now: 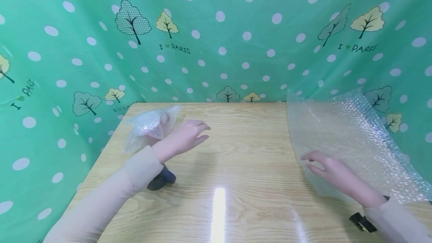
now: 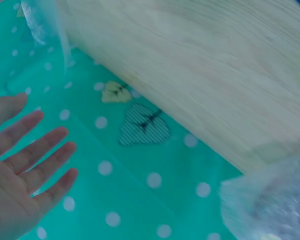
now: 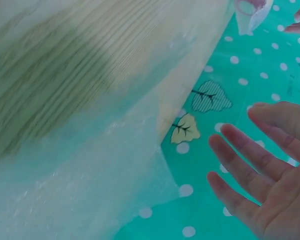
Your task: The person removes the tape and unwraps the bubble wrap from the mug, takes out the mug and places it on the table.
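Observation:
My left hand [image 1: 187, 136] hovers over the middle-left of the table, holding nothing, fingers loosely extended; its palm and spread fingers show in the left wrist view. Behind that forearm, at the back left, lies a bundle in bubble wrap [image 1: 146, 125], something pinkish showing through the film. Over on the right, a large clear sheet of bubble wrap [image 1: 341, 134] spreads across the table and up against the curtain. My right hand [image 1: 332, 170] is above the sheet's left part, fingers slightly bent and empty. In the right wrist view its fingers [image 3: 245, 185] stand apart from the film.
The light wooden table [image 1: 243, 153] meets a green dotted curtain [image 1: 233, 40] at its back edge. A dark object [image 1: 162, 179] shows under the left wrist, and a small black device [image 1: 362, 222] beside the right wrist. Light glares off the table's front.

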Demonstrator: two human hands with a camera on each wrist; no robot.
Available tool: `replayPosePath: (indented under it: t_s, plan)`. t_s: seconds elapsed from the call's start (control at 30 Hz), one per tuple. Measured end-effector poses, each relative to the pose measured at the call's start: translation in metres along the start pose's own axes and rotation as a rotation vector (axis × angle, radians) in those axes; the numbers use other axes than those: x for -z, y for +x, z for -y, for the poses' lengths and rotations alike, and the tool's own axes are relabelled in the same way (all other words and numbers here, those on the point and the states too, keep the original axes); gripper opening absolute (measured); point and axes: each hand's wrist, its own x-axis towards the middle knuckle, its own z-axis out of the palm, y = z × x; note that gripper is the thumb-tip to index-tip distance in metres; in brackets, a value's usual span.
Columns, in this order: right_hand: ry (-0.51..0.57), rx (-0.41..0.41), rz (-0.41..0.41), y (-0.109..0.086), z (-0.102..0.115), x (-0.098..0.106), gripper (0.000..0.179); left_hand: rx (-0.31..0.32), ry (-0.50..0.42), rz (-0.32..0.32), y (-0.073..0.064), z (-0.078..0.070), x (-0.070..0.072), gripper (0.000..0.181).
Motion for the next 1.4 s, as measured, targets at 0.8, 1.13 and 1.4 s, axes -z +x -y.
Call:
replayPosePath:
  t_s: [0.8, 1.13, 1.4]
  plan:
    - [-0.033, 0.247, -0.154, -0.009, 0.027, -0.030, 0.029, 0.350, -0.129, 0.087, -0.057, 0.081, 0.031, 0.034]
    - [-0.026, 0.267, -0.164, -0.014, 0.031, -0.035, 0.031, 0.549, -0.214, 0.132, -0.064, 0.110, 0.030, 0.052]
    - [0.005, 0.267, -0.128, -0.015, 0.031, -0.037, 0.032, 0.535, -0.219, 0.082, -0.070, 0.132, 0.020, 0.055]
